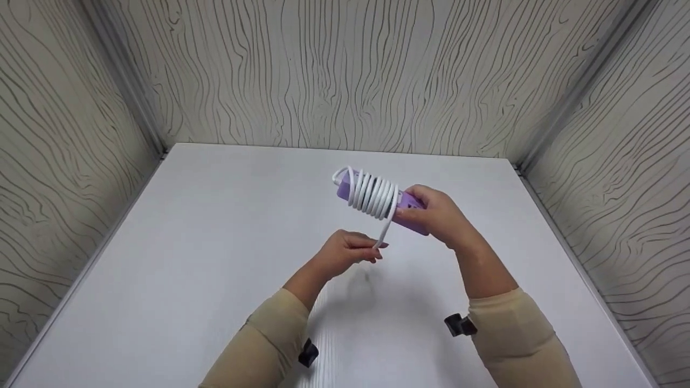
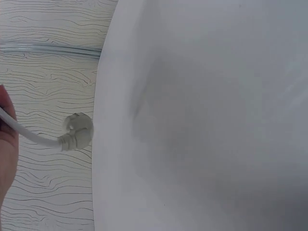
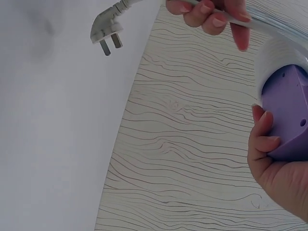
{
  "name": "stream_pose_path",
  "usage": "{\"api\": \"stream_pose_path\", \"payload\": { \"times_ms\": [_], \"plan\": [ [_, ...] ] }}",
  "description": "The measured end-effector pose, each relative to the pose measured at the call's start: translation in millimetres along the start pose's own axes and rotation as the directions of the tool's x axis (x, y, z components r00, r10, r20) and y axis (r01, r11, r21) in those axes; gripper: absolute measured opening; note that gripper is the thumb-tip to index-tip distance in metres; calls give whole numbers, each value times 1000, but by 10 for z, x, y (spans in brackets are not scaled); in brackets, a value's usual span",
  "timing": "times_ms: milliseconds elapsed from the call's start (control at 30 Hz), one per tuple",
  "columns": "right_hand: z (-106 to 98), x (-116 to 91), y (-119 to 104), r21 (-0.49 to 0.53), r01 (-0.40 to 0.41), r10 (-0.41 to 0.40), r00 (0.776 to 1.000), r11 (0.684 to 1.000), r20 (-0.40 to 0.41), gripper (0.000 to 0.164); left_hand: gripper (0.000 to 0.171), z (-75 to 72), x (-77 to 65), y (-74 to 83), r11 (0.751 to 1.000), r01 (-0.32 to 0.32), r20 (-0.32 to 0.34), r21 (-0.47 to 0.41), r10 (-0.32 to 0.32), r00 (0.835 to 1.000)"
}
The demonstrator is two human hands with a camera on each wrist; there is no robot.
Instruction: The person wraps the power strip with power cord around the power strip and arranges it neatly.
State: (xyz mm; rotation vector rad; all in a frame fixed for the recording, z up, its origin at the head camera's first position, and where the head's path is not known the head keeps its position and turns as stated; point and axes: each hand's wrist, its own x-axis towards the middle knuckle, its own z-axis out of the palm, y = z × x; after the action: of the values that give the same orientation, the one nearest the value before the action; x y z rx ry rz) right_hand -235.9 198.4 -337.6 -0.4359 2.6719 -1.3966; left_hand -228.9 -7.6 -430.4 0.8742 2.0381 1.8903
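A purple power strip is held up over the table by my right hand, whose fingers and thumb grip its near end. White cord wraps round the strip's middle and far end in several close turns. Below and left of it, my left hand pinches the cord's loose end between thumb and fingers. Past those fingers dangles the plug, its metal prongs showing in the right wrist view. The left wrist view has the plug beyond a sliver of the left hand.
A white table spreads beneath both hands. Wood-grain patterned panels enclose it at the back and both sides, with metal posts in the corners. Each sleeve carries a small black clip.
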Motion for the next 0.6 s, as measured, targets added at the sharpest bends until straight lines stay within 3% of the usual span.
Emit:
{"api": "stream_pose_path", "payload": {
  "times_ms": [200,400,467,500,533,567,600],
  "plan": [
    [-5,-61,-56,28,124,-126,987,992,98,32,16,-89,22,-72,997,-1,22,79,-1,1000],
    [16,-113,-71,-22,216,-211,967,976,143,31,24,-241,89,-229,997,16,-7,80,-15,1000],
    [26,-126,-75,-20,253,-247,956,967,158,31,26,-288,114,-295,992,-27,-25,120,30,999],
    [34,-129,-76,-16,269,-262,950,963,172,30,21,-306,115,-299,980,-68,-29,187,74,997],
    [41,-132,-81,-10,288,-281,940,958,191,30,14,-359,169,-492,962,-129,-32,242,141,990],
    [51,-135,-87,-1,308,-300,929,952,216,29,7,-409,207,-654,966,-140,-39,219,152,988],
    [61,-137,-93,3,329,-320,916,944,243,29,4,-436,232,-708,970,-100,-60,221,116,991]
  ]
}}
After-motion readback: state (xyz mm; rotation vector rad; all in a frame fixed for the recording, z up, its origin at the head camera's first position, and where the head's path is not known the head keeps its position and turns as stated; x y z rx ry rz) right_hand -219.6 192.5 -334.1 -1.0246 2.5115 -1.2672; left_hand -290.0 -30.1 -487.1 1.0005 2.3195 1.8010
